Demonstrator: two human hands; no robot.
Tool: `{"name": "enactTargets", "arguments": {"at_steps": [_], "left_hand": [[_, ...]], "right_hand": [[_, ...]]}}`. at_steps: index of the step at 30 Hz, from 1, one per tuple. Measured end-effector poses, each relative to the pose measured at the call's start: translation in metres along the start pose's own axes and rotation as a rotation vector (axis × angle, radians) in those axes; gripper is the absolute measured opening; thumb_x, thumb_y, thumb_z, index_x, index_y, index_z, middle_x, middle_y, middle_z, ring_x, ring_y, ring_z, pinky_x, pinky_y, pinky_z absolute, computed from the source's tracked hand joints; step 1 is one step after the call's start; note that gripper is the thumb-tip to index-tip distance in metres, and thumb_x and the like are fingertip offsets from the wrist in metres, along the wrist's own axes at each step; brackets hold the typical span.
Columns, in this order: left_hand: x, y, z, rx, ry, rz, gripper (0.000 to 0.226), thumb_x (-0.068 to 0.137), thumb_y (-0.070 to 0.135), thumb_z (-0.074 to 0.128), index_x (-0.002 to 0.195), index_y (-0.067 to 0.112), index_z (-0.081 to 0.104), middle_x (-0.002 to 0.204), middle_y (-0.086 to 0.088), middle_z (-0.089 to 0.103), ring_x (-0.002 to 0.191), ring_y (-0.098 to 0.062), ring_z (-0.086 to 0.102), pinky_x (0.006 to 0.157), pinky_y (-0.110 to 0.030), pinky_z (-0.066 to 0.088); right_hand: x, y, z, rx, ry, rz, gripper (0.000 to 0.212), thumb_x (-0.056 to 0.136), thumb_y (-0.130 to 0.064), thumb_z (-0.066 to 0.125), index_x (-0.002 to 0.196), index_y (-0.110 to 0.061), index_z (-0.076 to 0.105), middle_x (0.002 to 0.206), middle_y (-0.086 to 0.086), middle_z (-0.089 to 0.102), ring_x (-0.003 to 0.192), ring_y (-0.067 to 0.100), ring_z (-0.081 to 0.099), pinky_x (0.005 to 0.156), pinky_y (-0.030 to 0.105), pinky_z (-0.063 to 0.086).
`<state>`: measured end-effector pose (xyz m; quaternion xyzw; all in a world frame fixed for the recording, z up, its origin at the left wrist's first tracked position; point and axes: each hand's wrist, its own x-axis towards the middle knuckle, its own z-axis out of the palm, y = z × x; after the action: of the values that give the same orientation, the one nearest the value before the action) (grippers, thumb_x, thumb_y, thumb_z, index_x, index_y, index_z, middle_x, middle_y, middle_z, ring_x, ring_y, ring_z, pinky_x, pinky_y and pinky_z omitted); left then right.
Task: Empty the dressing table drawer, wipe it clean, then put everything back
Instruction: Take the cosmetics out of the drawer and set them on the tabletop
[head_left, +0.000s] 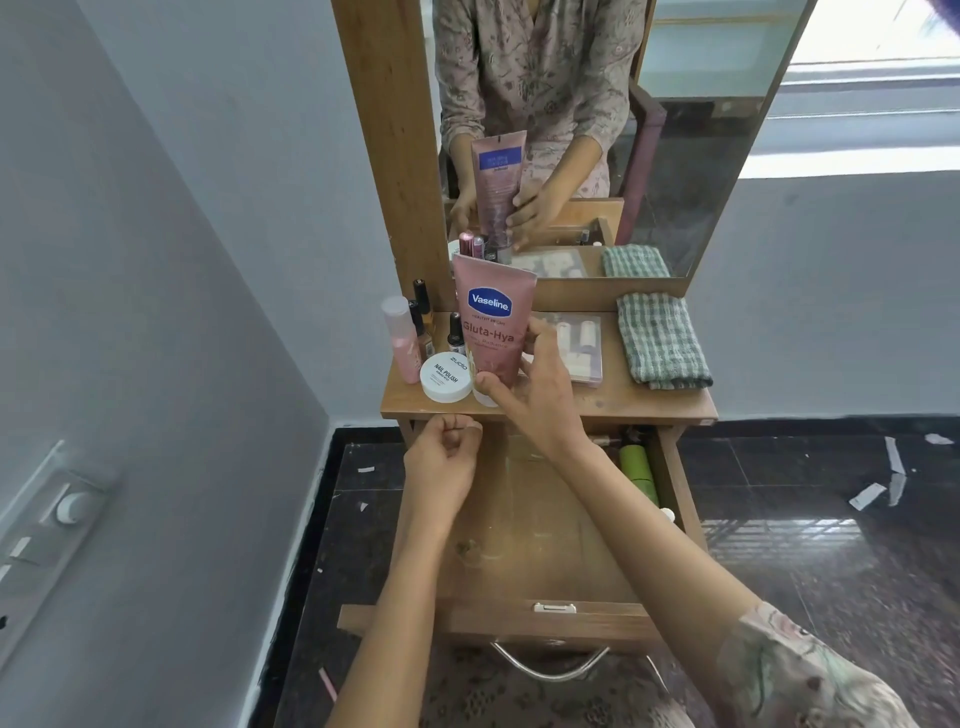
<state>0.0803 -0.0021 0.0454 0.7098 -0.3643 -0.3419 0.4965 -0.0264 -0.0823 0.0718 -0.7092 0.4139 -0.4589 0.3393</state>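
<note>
Pink Vaseline Gluta-Hya tube (491, 322), blue oval logo, standing cap-down on the counter (649, 402), gripped by the right hand (535, 395). Left hand (444, 460) curled closed, empty, above the open wooden drawer (519, 545).

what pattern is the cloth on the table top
A green and white check, on the folded cloth at the right of the table top; the head view shows it.

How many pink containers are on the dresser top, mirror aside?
2: the Vaseline tube in the right hand, and a pink bottle at the left edge. The tube may hide others.
</note>
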Motion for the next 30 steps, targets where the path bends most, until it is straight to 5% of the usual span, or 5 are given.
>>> {"name": "enactTargets", "arguments": {"at_steps": [8, 12, 14, 22, 30], "left_hand": [[-0.005, -0.006, 0.001, 0.030, -0.014, 0.010, 0.003, 0.084, 0.032, 0.060, 0.083, 0.032, 0.063, 0.083, 0.012, 0.068, 0.083, -0.012, 0.068, 0.083, -0.045, 0.056], [-0.012, -0.007, 0.005, 0.081, -0.056, 0.022, 0.005, 0.087, 0.030, 0.061, 0.089, 0.029, 0.065, 0.083, 0.010, 0.069, 0.082, -0.010, 0.067, 0.079, -0.031, 0.056], [-0.018, -0.005, 0.008, 0.110, -0.064, 0.007, 0.006, 0.089, 0.024, 0.061, 0.092, 0.022, 0.066, 0.083, 0.006, 0.069, 0.077, -0.007, 0.064, 0.069, -0.015, 0.048], [-0.031, -0.015, 0.030, 0.198, -0.138, -0.022, 0.006, 0.087, 0.033, 0.061, 0.085, 0.029, 0.065, 0.082, 0.010, 0.067, 0.078, -0.006, 0.062, 0.070, -0.024, 0.051], [-0.038, -0.014, 0.037, 0.287, -0.167, -0.002, 0.011, 0.091, 0.028, 0.059, 0.094, 0.019, 0.065, 0.080, 0.012, 0.060, 0.070, 0.002, 0.053, 0.054, -0.005, 0.039]], "right_hand": [[-0.016, 0.003, -0.008, -0.121, 0.015, 0.011, 0.065, 0.079, -0.025, 0.075, 0.129, -0.006, 0.038, 0.124, 0.007, 0.047, 0.111, 0.015, 0.050, 0.091, 0.016, 0.042], [-0.050, -0.002, -0.016, -0.205, 0.291, 0.008, 0.016, 0.082, -0.012, 0.067, 0.090, -0.009, 0.053, 0.083, -0.003, 0.047, 0.071, 0.010, 0.043, 0.066, 0.016, 0.035], [-0.070, 0.004, -0.020, -0.305, 0.221, 0.075, 0.010, 0.084, -0.009, 0.060, 0.079, -0.011, 0.052, 0.074, -0.003, 0.048, 0.063, 0.011, 0.043, 0.060, 0.022, 0.037], [-0.075, 0.039, -0.047, -1.068, -0.134, 0.550, 0.026, 0.096, -0.002, 0.034, 0.117, 0.001, 0.047, 0.121, 0.018, 0.052, 0.110, 0.029, 0.051, 0.088, 0.030, 0.042], [-0.048, 0.052, -0.049, -1.128, -0.302, 0.885, 0.041, 0.100, -0.006, 0.032, 0.135, 0.015, 0.033, 0.135, 0.029, 0.042, 0.123, 0.039, 0.046, 0.096, 0.038, 0.044]]}}
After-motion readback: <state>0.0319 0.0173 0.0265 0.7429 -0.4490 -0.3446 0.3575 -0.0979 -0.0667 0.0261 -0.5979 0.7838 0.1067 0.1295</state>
